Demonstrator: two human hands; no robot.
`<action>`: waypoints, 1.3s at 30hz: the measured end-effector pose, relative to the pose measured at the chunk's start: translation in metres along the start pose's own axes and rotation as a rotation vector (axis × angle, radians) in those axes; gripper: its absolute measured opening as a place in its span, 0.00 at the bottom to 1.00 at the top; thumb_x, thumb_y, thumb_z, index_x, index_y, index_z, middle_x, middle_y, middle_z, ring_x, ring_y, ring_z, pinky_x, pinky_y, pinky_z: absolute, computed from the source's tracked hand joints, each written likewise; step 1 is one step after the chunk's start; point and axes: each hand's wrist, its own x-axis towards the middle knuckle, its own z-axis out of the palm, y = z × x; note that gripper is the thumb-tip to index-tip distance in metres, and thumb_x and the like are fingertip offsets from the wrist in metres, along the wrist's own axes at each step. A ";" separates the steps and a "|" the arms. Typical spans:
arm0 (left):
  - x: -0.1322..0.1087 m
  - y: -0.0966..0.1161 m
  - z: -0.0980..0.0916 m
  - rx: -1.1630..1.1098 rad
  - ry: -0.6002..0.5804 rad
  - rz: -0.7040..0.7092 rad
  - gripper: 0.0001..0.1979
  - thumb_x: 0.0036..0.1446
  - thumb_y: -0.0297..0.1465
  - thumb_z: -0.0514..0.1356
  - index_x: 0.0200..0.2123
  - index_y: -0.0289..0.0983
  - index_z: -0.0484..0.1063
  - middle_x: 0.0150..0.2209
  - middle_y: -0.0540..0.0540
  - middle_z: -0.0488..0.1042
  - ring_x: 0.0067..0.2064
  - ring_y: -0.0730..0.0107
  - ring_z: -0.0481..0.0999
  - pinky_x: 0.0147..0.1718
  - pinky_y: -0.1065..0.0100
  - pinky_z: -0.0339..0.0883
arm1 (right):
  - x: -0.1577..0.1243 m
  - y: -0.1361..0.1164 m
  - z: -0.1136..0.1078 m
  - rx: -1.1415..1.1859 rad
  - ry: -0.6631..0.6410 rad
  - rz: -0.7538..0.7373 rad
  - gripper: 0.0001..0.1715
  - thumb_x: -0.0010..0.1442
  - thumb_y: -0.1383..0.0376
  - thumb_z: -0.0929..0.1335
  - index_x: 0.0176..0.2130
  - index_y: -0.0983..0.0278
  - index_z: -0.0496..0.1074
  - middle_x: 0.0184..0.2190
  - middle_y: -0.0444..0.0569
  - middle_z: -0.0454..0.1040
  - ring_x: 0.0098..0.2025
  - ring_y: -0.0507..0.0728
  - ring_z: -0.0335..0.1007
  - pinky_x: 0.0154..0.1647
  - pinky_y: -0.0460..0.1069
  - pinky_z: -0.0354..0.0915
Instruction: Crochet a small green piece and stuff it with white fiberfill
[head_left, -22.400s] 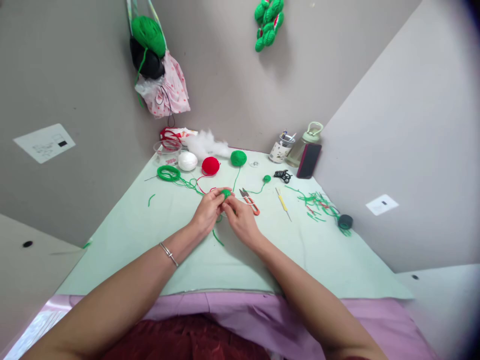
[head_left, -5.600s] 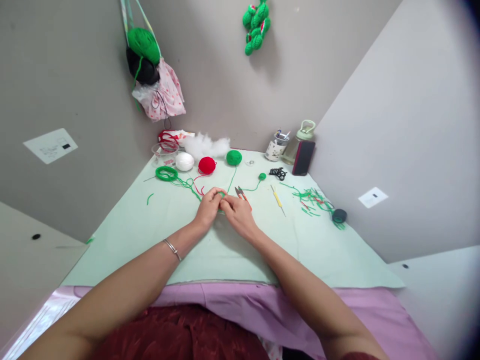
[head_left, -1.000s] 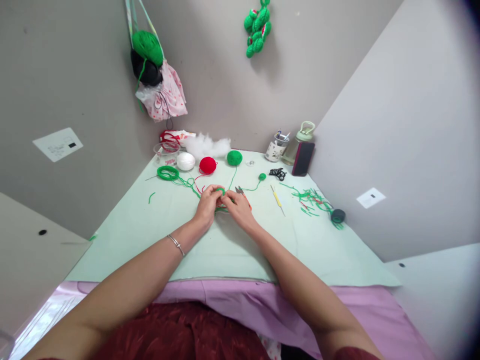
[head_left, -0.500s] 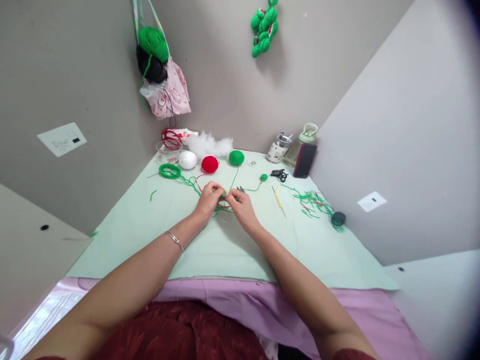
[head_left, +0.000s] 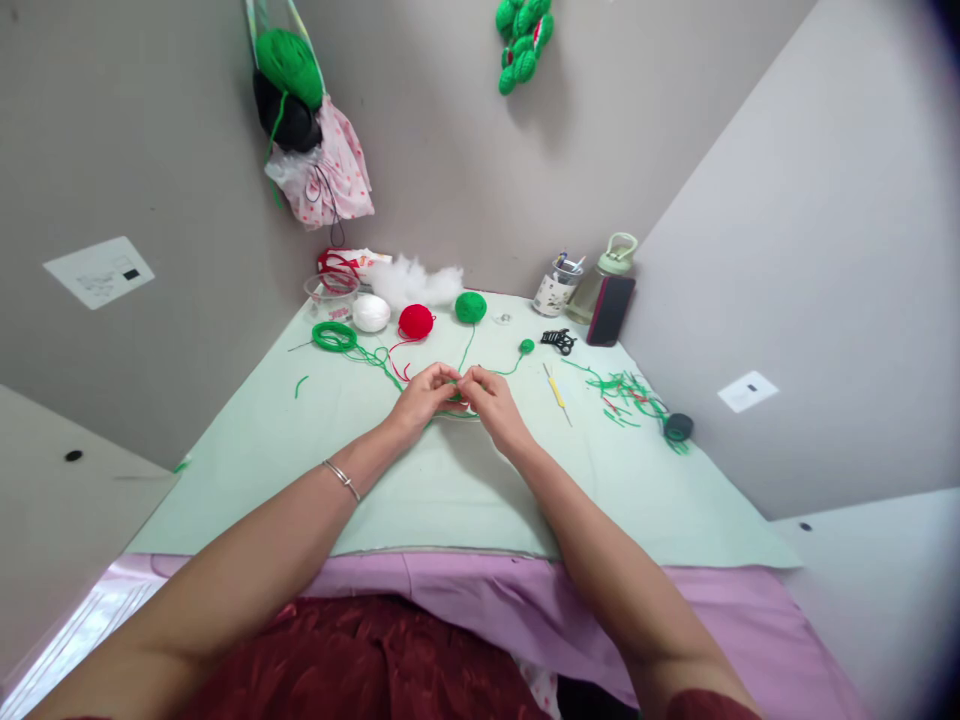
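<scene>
My left hand (head_left: pixel 426 405) is closed on a small piece of green yarn work (head_left: pixel 454 397), mostly hidden by the fingers, with a bit of red at it. My right hand (head_left: pixel 491 405) pinches at the same green yarn, its fingertips meeting those of the left hand. Green strands hang below the hands onto the table. Behind them, a green yarn ball (head_left: pixel 471 307) trails a strand toward the fingers. A red yarn ball (head_left: pixel 416 321) and a white yarn ball (head_left: pixel 371 313) lie to its left.
A yellow-handled crochet hook (head_left: pixel 556 390), a black hair clip (head_left: pixel 558 341) and green yarn scraps (head_left: pixel 628 392) lie rightward. A phone (head_left: pixel 611 311) leans on a bottle (head_left: pixel 589 295). Coiled green yarn (head_left: pixel 334 337), a clear tub (head_left: pixel 332 298) and white stuffing (head_left: pixel 414 284) sit at back left.
Both hands have shifted slightly right and the fingertips have drawn together. The scissor-like dark tips beside my right hand are now hidden. The camera view has tilted down a little.
</scene>
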 end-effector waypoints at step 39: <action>-0.009 0.009 0.008 -0.069 0.142 0.159 0.13 0.57 0.32 0.69 0.45 0.40 0.74 0.34 0.50 0.80 0.34 0.71 0.79 0.36 0.70 0.73 | 0.005 0.021 0.005 -0.112 0.008 -0.039 0.24 0.64 0.47 0.65 0.27 0.61 0.71 0.21 0.40 0.62 0.26 0.52 0.55 0.30 0.48 0.54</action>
